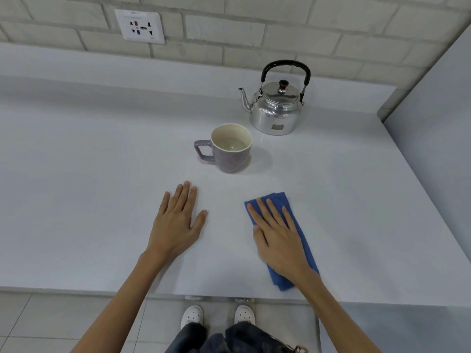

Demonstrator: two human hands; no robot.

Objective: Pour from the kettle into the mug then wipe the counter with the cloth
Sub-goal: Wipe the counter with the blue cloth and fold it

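A shiny metal kettle [276, 110] with a black handle stands upright at the back right of the white counter [102, 161], spout pointing left. In front of it sits a purple mug [230, 151] with liquid inside, its handle to the left. A folded blue cloth [302, 240] lies on the counter near the front edge. My right hand [276, 233] presses flat on the cloth, fingers spread. My left hand [178, 220] rests flat on the bare counter to the left of the cloth, holding nothing.
A tiled wall with a socket plate [139, 26] runs along the back. A grey panel [433, 123] bounds the counter on the right. The counter's front edge is just below my wrists, with floor tiles and my white shoes [193, 315] beneath.
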